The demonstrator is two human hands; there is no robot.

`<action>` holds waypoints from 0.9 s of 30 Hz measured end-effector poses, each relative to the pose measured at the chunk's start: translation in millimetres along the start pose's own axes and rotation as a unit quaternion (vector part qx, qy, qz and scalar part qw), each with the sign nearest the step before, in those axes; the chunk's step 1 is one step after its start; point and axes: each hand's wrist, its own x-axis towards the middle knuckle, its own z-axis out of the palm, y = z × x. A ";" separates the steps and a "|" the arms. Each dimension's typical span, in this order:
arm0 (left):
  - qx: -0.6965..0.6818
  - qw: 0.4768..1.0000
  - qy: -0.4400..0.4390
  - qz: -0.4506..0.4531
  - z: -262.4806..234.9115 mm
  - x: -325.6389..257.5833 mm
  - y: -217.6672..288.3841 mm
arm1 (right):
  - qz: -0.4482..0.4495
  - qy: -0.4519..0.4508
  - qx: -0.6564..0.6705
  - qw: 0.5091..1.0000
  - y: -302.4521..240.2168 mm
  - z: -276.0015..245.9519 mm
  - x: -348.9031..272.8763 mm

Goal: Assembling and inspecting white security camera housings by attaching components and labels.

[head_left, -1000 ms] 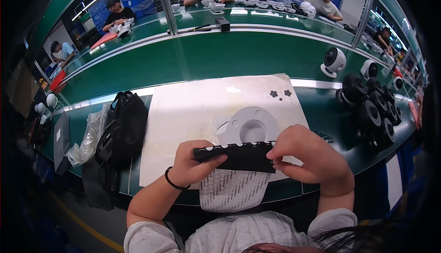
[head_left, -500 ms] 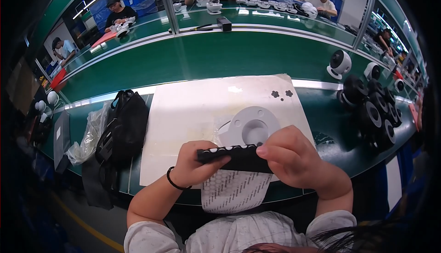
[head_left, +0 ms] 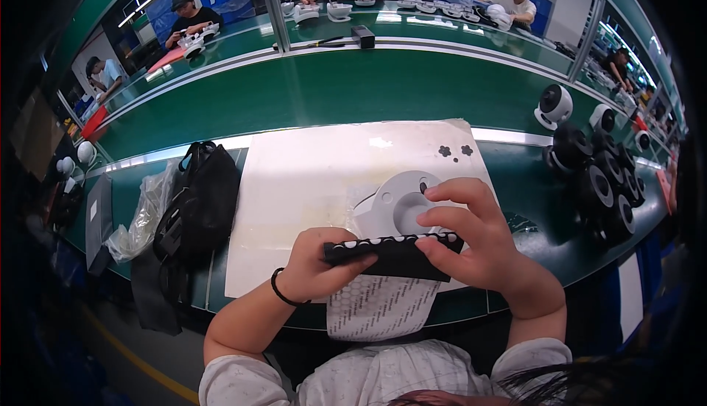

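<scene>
My left hand (head_left: 315,264) grips a folded sheet of black foam pads (head_left: 401,247), with round white spots along its upper edge. Its printed white backing paper (head_left: 379,309) hangs down toward me. Just beyond the sheet, a white plastic base (head_left: 383,203) with a bowl-shaped middle lies on the white board. One round recess of the base holds a small black pad (head_left: 423,186). My right hand (head_left: 471,240) is open over the base's right side, the index fingertip at that pad and the thumb close to the sheet's right end.
A black bag (head_left: 202,203) and clear plastic bag (head_left: 147,218) lie left of the white board (head_left: 294,177). Black flower-shaped pieces (head_left: 455,152) sit at its far right corner. Round black parts (head_left: 596,174) are piled on the right, near a white camera-like unit (head_left: 554,105). Co-workers sit across the bench.
My right hand has left the sheet's edge, moved forward to the base and spread its fingers. A black pad now shows in the base's right recess. My left hand keeps hold of the sheet.
</scene>
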 end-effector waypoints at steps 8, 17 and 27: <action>-0.007 1.000 -0.015 -0.002 -0.1 0.6 1.6 | -0.067 -0.027 -0.076 0.994 -0.8 3.5 -0.4; -0.024 0.997 -0.056 0.035 1.6 1.4 -3.5 | -0.009 0.008 -0.055 0.998 9.9 -7.5 7.0; -0.014 0.991 -0.101 0.092 10.1 1.0 -14.4 | 0.213 -0.026 0.173 0.961 47.7 4.8 15.6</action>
